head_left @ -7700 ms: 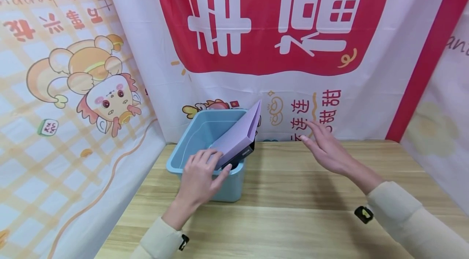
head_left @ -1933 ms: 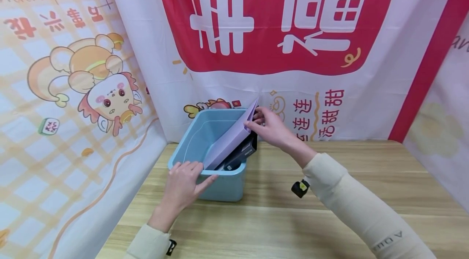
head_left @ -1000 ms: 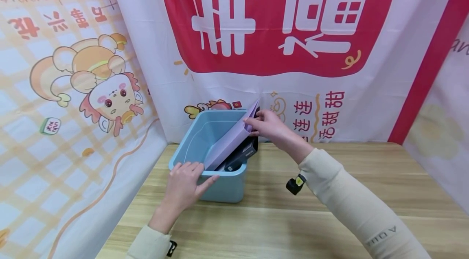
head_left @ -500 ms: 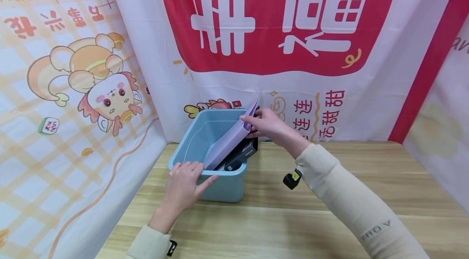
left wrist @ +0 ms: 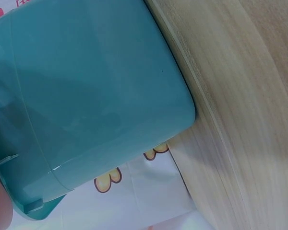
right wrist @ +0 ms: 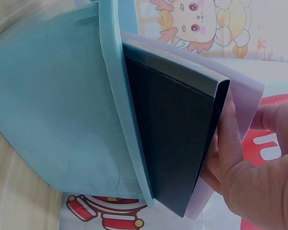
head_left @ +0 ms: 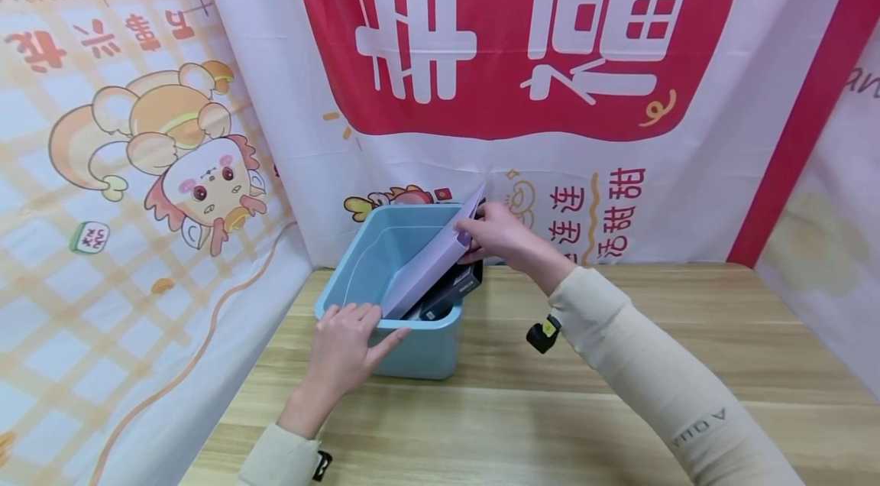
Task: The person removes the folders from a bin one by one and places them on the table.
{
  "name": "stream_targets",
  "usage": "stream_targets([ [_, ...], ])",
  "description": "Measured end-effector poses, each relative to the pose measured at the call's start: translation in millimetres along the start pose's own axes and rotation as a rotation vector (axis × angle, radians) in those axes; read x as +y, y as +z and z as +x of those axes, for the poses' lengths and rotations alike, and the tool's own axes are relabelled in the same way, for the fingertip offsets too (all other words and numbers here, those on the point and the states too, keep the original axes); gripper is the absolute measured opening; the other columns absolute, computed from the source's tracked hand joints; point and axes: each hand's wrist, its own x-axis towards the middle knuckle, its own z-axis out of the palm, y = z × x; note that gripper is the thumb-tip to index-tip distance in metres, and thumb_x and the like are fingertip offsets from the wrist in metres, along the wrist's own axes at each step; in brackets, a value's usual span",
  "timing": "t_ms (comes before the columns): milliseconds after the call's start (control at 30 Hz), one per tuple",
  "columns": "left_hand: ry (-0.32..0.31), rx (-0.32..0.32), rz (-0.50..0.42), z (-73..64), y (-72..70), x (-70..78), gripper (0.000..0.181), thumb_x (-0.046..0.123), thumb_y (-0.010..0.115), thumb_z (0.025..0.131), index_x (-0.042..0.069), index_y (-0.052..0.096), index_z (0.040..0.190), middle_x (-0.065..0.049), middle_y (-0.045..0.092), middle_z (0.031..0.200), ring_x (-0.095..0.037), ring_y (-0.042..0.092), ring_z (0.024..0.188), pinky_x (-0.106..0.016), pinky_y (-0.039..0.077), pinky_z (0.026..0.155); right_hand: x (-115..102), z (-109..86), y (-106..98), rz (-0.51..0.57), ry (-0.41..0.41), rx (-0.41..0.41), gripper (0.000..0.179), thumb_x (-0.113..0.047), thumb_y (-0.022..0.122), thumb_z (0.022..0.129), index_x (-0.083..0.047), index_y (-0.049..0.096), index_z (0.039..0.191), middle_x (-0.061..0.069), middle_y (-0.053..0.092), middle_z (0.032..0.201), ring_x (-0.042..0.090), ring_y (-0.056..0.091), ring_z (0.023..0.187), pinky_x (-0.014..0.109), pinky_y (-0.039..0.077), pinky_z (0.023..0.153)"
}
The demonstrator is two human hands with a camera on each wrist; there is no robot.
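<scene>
Light-blue rectangular plastic bin [head_left: 416, 356] stood upright on pale wood-grain table [head_left: 536, 425]. Left hand [head_left: 341, 350] gripped near rim, fingers bent over edge, thumb outside. Flat lilac rectangular folder [head_left: 425, 273] leaned tilted in bin, upper end above rim. Right hand [head_left: 507, 238], partly closed, pinched that end between thumb and fingers. Slim black rectangular box [right wrist: 167, 125] leaned beside folder, right fingers reaching between both.

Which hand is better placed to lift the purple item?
Probably the right hand: it pinches the purple item high up, while the left hand holds the rim of the blue bin.
</scene>
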Motion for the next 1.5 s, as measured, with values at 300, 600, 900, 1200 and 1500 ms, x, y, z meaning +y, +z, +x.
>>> stream_targets([
  [300, -0.007, -0.005, -0.009, -0.4, 0.5, -0.8, 0.045, 0.064, 0.052, 0.084, 0.025, 0.039, 0.067, 0.012, 0.043, 0.064, -0.01, 0.035, 0.056, -0.029, 0.026, 0.059, -2.1, 3.2, 3.8, 0.016, -0.005, 0.006, 0.035, -0.021, 0.052, 0.096, -0.003, 0.042, 0.125, 0.018, 0.053, 0.113, 0.031, 0.064, 0.092, 0.038, 0.055, 0.065],
  [600, 0.006, 0.017, -0.005, -0.2, 0.9, -3.0, 0.047, 0.064, 0.053, 0.083, 0.024, 0.036, 0.066, 0.011, 0.039, 0.062, -0.011, 0.036, 0.055, -0.03, 0.027, 0.059, -1.7, 4.6, 4.6, 0.061, -0.029, -0.041, 0.036, -0.01, 0.044, 0.098, -0.003, 0.036, 0.132, 0.025, 0.051, 0.118, 0.033, 0.066, 0.086, 0.042, 0.055, 0.065],
  [900, 0.003, 0.004, -0.001, -0.1, 1.6, -4.0, 0.046, 0.064, 0.053, 0.084, 0.024, 0.037, 0.067, 0.012, 0.04, 0.063, -0.011, 0.037, 0.056, -0.03, 0.027, 0.059, -2.8, 3.3, 5.0, 0.035, -0.013, -0.012, 0.033, -0.003, 0.042, 0.096, 0.003, 0.035, 0.128, 0.025, 0.051, 0.114, 0.034, 0.066, 0.085, 0.04, 0.055, 0.064],
  [1200, 0.003, -0.007, -0.013, -1.0, 1.9, -2.7, 0.046, 0.064, 0.053, 0.084, 0.025, 0.035, 0.066, 0.012, 0.036, 0.061, -0.01, 0.033, 0.054, -0.029, 0.025, 0.058, -1.4, 0.3, 2.7, 0.041, 0.002, 0.003, 0.031, -0.003, 0.043, 0.096, 0.004, 0.036, 0.126, 0.025, 0.051, 0.114, 0.032, 0.067, 0.084, 0.04, 0.055, 0.065],
  [1500, 0.02, 0.007, -0.01, 0.4, 2.5, -3.5, 0.046, 0.063, 0.054, 0.083, 0.024, 0.034, 0.066, 0.011, 0.035, 0.06, -0.01, 0.033, 0.054, -0.029, 0.024, 0.058, -4.2, -2.9, -0.3, 0.045, -0.014, 0.006, 0.031, -0.004, 0.042, 0.097, 0.004, 0.037, 0.126, 0.029, 0.05, 0.121, 0.033, 0.066, 0.086, 0.039, 0.055, 0.065],
])
